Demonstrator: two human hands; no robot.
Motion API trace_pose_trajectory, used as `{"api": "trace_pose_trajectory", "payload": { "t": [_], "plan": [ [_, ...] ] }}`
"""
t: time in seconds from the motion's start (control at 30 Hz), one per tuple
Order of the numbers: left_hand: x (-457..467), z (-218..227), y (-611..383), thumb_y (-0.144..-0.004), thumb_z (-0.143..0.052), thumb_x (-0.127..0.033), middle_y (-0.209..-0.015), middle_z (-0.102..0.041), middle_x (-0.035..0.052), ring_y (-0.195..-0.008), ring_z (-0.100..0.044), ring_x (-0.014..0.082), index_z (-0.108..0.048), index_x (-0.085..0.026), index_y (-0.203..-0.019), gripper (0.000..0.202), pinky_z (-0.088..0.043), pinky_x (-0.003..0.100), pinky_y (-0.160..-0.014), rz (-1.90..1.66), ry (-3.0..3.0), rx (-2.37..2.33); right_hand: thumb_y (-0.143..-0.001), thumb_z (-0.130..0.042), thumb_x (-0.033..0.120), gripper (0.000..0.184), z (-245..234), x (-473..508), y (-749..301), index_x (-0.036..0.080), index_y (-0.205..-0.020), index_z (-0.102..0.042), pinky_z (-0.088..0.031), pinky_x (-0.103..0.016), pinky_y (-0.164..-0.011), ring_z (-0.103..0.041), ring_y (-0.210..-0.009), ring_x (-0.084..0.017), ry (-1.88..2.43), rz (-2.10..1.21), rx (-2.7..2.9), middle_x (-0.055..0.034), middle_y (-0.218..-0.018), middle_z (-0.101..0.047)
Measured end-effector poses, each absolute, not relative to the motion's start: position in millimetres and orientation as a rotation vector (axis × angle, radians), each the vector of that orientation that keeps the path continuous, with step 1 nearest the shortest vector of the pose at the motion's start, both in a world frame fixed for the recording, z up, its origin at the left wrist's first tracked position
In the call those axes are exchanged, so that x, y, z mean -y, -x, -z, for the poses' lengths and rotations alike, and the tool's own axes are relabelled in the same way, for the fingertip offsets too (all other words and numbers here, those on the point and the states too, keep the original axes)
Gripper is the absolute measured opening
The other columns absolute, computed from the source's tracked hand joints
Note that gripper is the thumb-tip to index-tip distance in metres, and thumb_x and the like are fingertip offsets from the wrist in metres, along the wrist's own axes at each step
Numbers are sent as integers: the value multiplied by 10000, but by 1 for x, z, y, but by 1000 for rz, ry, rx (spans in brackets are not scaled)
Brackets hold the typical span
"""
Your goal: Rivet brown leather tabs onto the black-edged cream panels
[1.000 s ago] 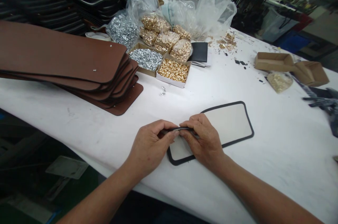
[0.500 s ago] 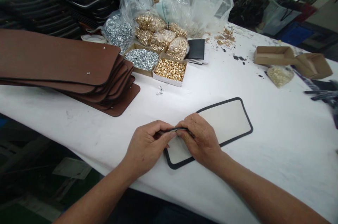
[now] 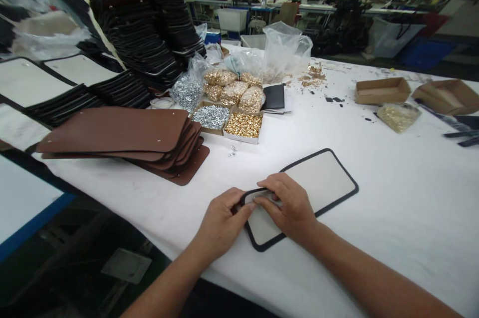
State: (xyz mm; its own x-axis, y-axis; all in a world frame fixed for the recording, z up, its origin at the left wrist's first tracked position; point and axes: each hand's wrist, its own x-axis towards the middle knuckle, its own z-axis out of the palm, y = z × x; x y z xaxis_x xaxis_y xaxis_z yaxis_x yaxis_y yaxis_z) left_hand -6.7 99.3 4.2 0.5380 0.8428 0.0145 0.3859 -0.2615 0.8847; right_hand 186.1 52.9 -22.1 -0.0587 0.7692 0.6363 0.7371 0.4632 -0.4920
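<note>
A pale grey panel [image 3: 322, 178] with a black border and rounded corners lies slanted on the table in front of me. My left hand [image 3: 224, 218] grips its near-left corner, thumb on the pale face and fingers beneath, raising the corner a little. Close beside it, my right hand [image 3: 290, 203] is closed at the same end, thumb on the pale face and index finger over the far edge. A tiny shiny spot shows by the right thumb tip, too small to name. The right hand covers the middle of the panel.
Brown panels [image 3: 116, 131] lie stacked at left, with dark stacks [image 3: 140, 33] behind. Beyond my hands stand a box of silver rings [image 3: 211, 117] and a box of gold fasteners [image 3: 244, 125], near filled plastic bags [image 3: 234, 92]. Cardboard trays [image 3: 382, 91] sit at right on the white table [image 3: 392, 198].
The view has tilted up, showing more of the room. My right fingers have shifted slightly from the left fingertips, and the panel's corner between the hands shows more and looks less bent.
</note>
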Motion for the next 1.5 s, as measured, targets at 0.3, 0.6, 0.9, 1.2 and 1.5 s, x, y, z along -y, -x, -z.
{"api": "trace_pose_trajectory", "payload": {
  "t": [0.3, 0.6, 0.9, 1.2, 1.5],
  "plan": [
    [-97, -2, 7, -926, -654, -287, -715, -530, -49, -668, -488, 122, -666, -185, -779, 179, -382, 240, -627, -621, -1808, -975, -940, -672, 156, 77, 19, -48, -187, 228, -930, -698, -475, -336, -758, -637, -790, -164, 1227, 82, 1888, -19, -859, -698],
    [-95, -1, 9, -934, -645, -272, -696, -495, -59, -650, -470, 107, -586, -185, -723, 236, -357, 235, -605, -645, -1801, -977, -984, -634, 196, 84, 17, -51, -193, 216, -904, -648, -482, -324, -797, -639, -832, -152, 1233, -346, 1873, -8, -866, -671],
    [-96, 1, 9, -942, -633, -230, -713, -507, -56, -662, -495, 103, -584, -190, -745, 207, -370, 239, -626, -649, -1877, -994, -985, -629, 187, 101, 14, -54, -192, 211, -888, -646, -485, -311, -777, -625, -820, -151, 1238, -438, 1869, -6, -851, -658],
    [-94, 4, 7, -945, -646, -182, -728, -557, -49, -685, -543, 105, -673, -205, -844, 106, -408, 236, -651, -724, -1939, -956, -968, -642, 154, 103, 16, -53, -189, 218, -887, -632, -501, -327, -761, -624, -809, -156, 1265, -353, 1868, -4, -850, -662],
    [-87, 12, 7, -943, -629, -81, -1001, -728, 42, -906, -688, 143, -724, -200, -1162, 266, -547, 239, -821, -992, -2182, -829, -935, -705, 196, 360, 17, -50, -200, 179, -1274, -584, -603, -344, -865, -673, -1046, -207, 1223, -107, 1924, -153, -1264, -641]
  ]
}}
